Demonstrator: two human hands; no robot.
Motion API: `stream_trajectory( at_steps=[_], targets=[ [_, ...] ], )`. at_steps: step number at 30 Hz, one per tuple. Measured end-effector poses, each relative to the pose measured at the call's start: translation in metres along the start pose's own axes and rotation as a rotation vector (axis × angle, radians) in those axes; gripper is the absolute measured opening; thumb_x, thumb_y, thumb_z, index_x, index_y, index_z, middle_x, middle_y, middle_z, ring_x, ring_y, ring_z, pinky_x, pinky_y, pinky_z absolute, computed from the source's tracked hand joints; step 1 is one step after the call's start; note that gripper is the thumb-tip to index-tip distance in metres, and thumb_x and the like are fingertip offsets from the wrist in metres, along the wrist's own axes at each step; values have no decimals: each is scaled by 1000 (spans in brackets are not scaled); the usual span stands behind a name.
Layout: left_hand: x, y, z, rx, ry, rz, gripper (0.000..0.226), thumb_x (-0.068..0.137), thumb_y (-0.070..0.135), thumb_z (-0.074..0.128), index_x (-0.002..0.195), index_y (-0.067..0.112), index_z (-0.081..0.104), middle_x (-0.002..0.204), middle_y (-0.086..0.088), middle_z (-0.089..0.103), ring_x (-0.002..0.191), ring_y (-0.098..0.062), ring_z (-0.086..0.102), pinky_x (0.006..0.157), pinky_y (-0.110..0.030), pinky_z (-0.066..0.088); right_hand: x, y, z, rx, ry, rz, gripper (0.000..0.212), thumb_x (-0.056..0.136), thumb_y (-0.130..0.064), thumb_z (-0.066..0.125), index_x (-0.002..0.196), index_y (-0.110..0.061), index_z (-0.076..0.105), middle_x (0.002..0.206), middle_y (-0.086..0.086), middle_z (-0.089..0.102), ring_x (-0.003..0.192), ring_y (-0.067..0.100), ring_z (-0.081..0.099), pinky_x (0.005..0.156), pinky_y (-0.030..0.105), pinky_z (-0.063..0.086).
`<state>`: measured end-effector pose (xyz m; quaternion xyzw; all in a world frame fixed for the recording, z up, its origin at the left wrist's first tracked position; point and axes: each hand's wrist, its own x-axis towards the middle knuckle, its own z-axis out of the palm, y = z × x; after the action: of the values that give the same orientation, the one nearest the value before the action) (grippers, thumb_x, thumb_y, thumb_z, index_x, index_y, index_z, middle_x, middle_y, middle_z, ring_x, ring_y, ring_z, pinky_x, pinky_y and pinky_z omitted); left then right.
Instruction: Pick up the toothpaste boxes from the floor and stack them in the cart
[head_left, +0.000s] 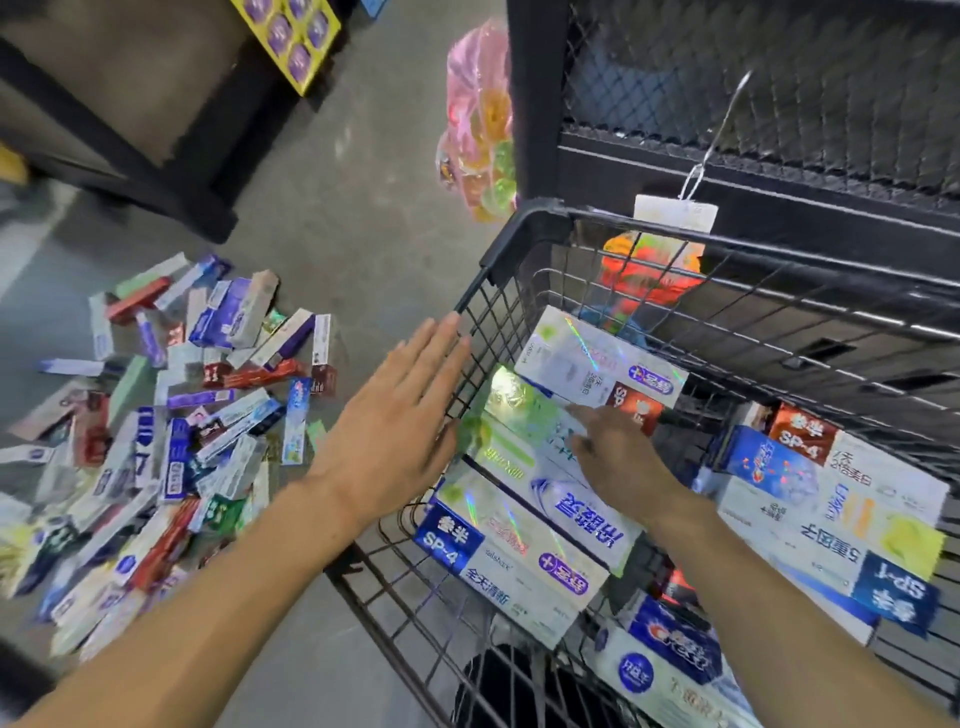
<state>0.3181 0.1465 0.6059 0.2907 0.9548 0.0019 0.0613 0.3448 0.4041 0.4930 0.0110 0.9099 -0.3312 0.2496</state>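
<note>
Head view: glossy toothpaste boxes (524, 499) stacked in cart (519, 234)

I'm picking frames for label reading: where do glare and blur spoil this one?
Head view: rainbow glare washes the foil boxes stacked in the cart; motion blur smears the floor pile at the left edge; wide-angle bending curves the cart rim.

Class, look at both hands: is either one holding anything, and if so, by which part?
Nothing is held. The left hand is flat and open outside the cart wall. The right hand rests with straight fingers on the toothpaste boxes in the cart.
</note>
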Motion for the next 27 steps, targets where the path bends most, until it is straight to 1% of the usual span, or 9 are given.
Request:
stream_trajectory(
  at_steps=[2,5,9,14,17,20,22,24,27],
  targets=[
    [0,1,-2,0,4,5,81,91,28,64,158,7,25,167,-16,10,154,-32,16,123,-47,25,-3,-6,7,-51,28,18,49,104,-23,52,152,-15,43,124,23,56,116,39,51,100,40,39],
    [1,2,-6,-27,20,1,77,88,24,69,155,7,35,166,-17,18,152,-34,22,123,-47,25,-6,-14,11,-92,51,84,53,103,-28,53,152,-15,40,133,21,51,120,40,49,101,42,39],
    [-2,0,-10,-107,13,-24,72,92,22,65,156,10,35,166,-16,20,150,-35,28,119,-52,32,-13,-33,-5,-157,36,64,53,103,-35,51,151,-17,41,136,17,52,123,38,49,96,43,44],
    [-33,-10,-13,-216,-3,-142,74,101,43,53,160,16,20,168,-10,17,149,-29,29,120,-46,28,-29,-85,-30,-90,253,-163,36,99,-26,61,132,-13,62,124,13,61,116,34,54,97,43,43],
    [-68,-27,-20,-240,-4,-253,73,102,56,39,161,17,22,167,-8,21,151,-25,28,120,-46,27,-30,-132,-43,-139,370,-326,28,99,-27,59,120,-11,68,114,11,66,107,33,59,91,43,45],
    [-110,-52,-26,-218,10,-360,72,101,59,34,160,20,25,166,-7,25,150,-24,29,123,-43,24,-29,-192,-44,-239,417,-520,33,97,-35,53,109,-10,71,102,12,66,92,35,59,82,45,49],
    [-142,-73,-24,-238,-6,-470,73,100,61,30,161,22,22,167,-4,23,152,-23,25,124,-40,19,-27,-232,-33,-337,395,-633,38,95,-39,51,105,-9,73,97,13,66,87,37,58,76,46,49],
    [-175,-97,-18,-255,-32,-571,78,97,66,18,161,22,21,167,-4,23,152,-24,25,124,-42,19,-22,-272,-15,-466,293,-683,45,95,-46,49,106,-10,72,97,14,65,88,38,58,76,47,47],
    [-227,-137,2,-276,-69,-686,81,94,67,13,160,22,23,165,-6,27,151,-26,27,122,-46,22,-7,-329,26,-672,93,-684,66,96,-63,29,121,-14,67,111,12,64,103,37,57,88,47,45]
  ],
)
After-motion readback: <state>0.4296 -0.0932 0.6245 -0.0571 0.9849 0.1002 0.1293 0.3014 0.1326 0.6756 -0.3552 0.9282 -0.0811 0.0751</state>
